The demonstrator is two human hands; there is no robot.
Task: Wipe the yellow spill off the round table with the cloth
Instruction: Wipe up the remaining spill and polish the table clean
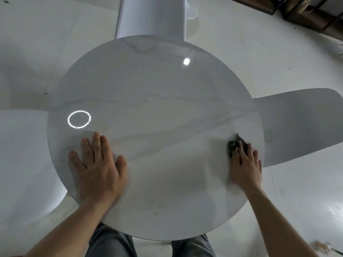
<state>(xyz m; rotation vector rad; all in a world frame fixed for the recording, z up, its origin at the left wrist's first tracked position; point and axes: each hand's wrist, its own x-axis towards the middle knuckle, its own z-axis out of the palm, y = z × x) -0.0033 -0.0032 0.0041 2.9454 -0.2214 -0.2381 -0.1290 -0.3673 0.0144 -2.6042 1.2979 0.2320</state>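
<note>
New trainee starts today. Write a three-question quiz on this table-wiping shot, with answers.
1. True or false: the left hand holds the cloth.
2. Which part of the round table is the cloth on? A) far edge B) right edge C) centre
3. Fill in: the left hand lies ____ on the tabletop, fingers spread.

Key: 1. False; the right hand presses it down. 2. B. 3. flat. No clear yellow spill shows in this view.
</note>
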